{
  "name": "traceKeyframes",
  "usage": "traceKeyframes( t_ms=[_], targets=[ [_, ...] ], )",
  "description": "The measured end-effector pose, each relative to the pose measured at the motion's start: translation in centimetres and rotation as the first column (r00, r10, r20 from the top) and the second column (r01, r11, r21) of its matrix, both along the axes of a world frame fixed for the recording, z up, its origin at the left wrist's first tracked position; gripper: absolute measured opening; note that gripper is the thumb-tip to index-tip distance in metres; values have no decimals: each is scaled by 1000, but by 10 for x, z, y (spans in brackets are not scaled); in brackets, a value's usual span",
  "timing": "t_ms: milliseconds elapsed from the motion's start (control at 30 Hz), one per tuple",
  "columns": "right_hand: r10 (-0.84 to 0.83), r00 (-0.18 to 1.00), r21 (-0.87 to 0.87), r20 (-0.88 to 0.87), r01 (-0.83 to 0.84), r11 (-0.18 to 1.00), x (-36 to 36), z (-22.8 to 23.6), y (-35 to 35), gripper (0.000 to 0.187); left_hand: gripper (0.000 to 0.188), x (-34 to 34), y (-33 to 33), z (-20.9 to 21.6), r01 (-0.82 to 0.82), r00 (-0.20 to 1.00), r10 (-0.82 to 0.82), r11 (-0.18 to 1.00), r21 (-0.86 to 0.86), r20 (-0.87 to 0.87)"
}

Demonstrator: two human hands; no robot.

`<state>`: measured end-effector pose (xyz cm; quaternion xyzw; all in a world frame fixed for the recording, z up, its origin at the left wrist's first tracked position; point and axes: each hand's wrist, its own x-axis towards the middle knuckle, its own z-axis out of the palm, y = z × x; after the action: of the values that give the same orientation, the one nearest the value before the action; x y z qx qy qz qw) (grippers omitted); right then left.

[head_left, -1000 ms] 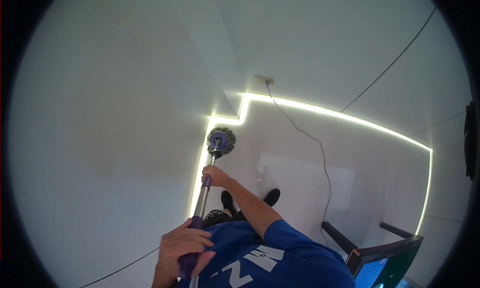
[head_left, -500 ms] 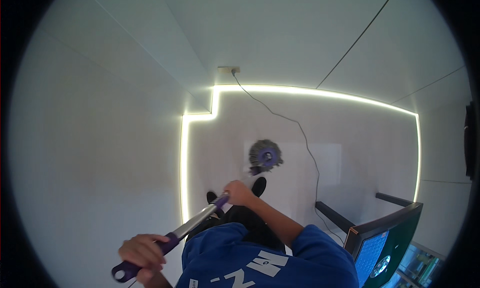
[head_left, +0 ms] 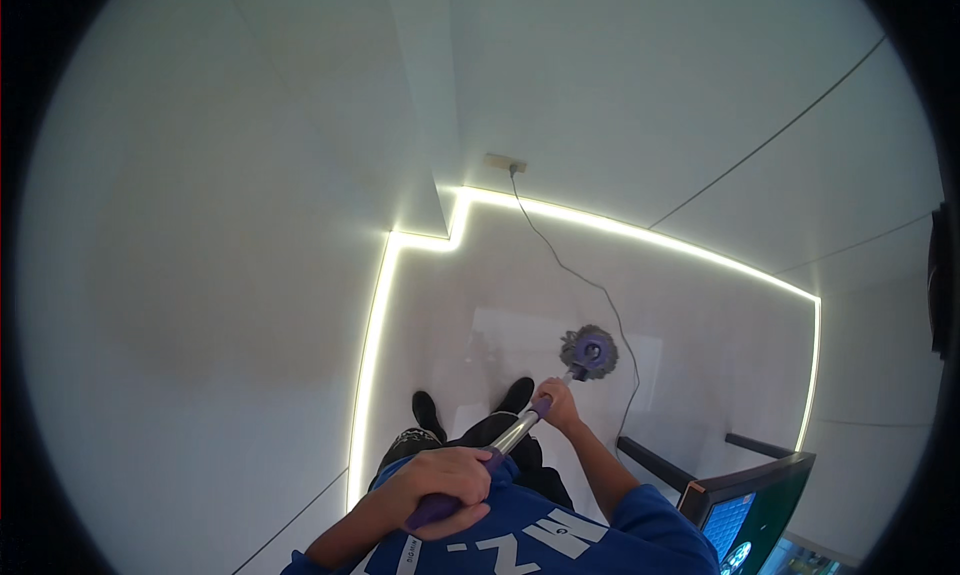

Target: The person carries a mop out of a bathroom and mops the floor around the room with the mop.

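A mop slants across my body, its metal pole (head_left: 515, 433) fitted with purple grips. My left hand (head_left: 445, 480) is wrapped round the purple top end, close to my blue shirt. Further down the pole, my right hand (head_left: 558, 403) closes round the lower grip. Just beyond that hand, the round grey mop head (head_left: 596, 347) with its purple hub rests on the pale floor (head_left: 430, 320), ahead and to the right of my feet. A grey cord (head_left: 622, 325) runs close by the mop head's right side.
The cord leads up to a wall socket (head_left: 506, 162). A glowing light strip (head_left: 640, 227) follows the foot of the walls. At the lower right stands a dark-framed piece (head_left: 750, 475) on dark legs, with a blue panel. My black shoes (head_left: 425, 410) are on the floor.
The mop head has moved right, nearer the cord. My left hand has come in from the far left to my body, and my right hand has shifted right. The view has turned somewhat.
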<state>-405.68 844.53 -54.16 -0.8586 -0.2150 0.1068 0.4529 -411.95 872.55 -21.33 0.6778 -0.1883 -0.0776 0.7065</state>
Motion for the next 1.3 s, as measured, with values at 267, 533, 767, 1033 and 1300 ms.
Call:
traceKeyframes(
  t_ms=[267,533,767,1033,1300],
  targets=[
    [299,935,277,188,-343,898,47,22,152,17,18,-21,14,71,-251,939,217,962,102,269],
    [595,802,329,50,-576,748,82,-5,272,14,15,-24,-12,36,-536,840,434,759,370,326],
    [593,805,30,32,-594,804,67,26,274,14,19,-37,1,47,-777,630,722,576,255,286],
    [420,903,8,-87,-421,907,38,40,145,12,30,-14,-4,62,-610,778,592,792,30,210],
    [-172,983,-134,-59,163,977,2,-16,-69,5,27,40,-104,-37,-333,942,297,886,-321,-157]
  ],
)
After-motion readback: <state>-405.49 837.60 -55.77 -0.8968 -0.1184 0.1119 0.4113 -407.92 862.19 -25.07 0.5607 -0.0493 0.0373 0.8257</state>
